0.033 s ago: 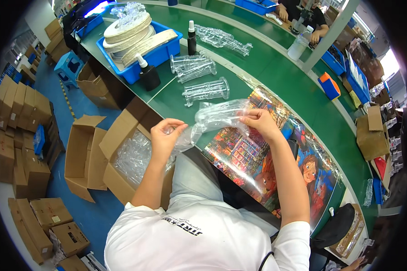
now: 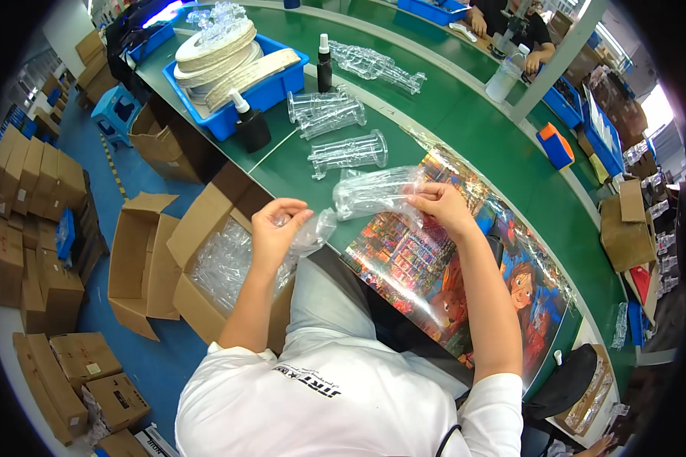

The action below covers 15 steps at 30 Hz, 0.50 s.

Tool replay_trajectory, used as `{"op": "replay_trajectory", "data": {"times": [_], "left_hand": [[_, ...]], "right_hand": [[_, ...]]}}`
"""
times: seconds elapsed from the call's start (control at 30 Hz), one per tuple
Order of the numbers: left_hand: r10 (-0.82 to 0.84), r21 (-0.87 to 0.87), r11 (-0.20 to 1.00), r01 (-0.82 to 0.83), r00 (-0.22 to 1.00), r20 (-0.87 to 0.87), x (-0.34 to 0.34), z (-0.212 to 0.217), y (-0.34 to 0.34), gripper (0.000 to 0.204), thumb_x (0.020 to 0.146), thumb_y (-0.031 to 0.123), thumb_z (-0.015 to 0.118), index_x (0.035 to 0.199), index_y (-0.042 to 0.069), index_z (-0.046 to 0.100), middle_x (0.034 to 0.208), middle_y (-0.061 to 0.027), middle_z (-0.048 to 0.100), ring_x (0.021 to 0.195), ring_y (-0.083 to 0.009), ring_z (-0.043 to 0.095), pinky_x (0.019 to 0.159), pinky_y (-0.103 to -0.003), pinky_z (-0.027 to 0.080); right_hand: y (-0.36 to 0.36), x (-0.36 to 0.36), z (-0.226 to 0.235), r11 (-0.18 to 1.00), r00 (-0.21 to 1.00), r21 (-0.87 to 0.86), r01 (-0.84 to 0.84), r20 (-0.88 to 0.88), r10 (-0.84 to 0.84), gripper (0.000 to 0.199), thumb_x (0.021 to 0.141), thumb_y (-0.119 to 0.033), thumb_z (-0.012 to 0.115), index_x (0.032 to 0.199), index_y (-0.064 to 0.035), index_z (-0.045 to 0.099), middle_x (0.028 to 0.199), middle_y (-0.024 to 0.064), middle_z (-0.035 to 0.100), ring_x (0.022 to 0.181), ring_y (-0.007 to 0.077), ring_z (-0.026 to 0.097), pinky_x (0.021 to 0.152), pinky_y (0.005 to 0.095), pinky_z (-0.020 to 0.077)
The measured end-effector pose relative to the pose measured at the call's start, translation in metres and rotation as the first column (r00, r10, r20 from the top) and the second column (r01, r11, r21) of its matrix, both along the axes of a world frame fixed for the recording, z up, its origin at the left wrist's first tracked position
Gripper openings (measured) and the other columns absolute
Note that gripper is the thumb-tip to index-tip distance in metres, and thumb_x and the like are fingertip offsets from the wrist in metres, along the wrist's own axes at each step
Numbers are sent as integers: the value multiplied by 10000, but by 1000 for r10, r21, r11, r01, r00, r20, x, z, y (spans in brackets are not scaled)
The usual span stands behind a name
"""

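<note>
My left hand (image 2: 277, 231) pinches a crumpled piece of clear plastic film (image 2: 315, 233) in front of the table edge. In my right hand (image 2: 443, 207), fingers and thumb grip a clear plastic tube part (image 2: 373, 193) that seems wrapped in thin film, lying on its side above the table. A narrow gap shows between the two. Beyond them, similar clear plastic parts lie on the green table: one with a round flange (image 2: 349, 154), a pair (image 2: 326, 113) side by side, and a longer one (image 2: 375, 65) farther back.
Left of my legs stands an open carton (image 2: 225, 263) full of clear film. A blue bin (image 2: 288, 80) holds rolls of pale tape (image 2: 213, 61). Two dark bottles (image 2: 251, 129) stand nearby. A colourful printed sheet (image 2: 404, 263) covers the table at right. Across the table, another person's hands (image 2: 537, 61) work.
The film in my left hand has come apart from the wrapped part, and that hand has shifted slightly left. My right hand has moved a little to the right with the part.
</note>
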<state>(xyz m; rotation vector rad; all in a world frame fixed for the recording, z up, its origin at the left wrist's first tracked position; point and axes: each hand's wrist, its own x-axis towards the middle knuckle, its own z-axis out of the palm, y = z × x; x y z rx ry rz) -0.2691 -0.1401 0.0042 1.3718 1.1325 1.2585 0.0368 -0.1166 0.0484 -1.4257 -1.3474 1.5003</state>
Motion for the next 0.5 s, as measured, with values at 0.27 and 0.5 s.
{"op": "replay_trajectory", "data": {"times": [0.27,0.5], "left_hand": [[-11,-51,999,17,994,111,3,14,-11,249,769,-13,679,999,14,587,848,-72,662,708,-78,588,654,-209,465],[63,7,998,-64,986,157,-33,9,-6,151,799,20,649,937,22,588,847,-37,637,717,-80,578,630,-212,462]], "right_hand": [[5,-26,-6,990,988,87,-109,-96,117,307,773,-98,702,1046,28,641,916,76,678,730,69,575,658,216,450],[12,-12,2,994,992,24,-108,-66,109,290,778,-99,709,1034,21,646,945,83,678,817,93,620,724,220,473]]}}
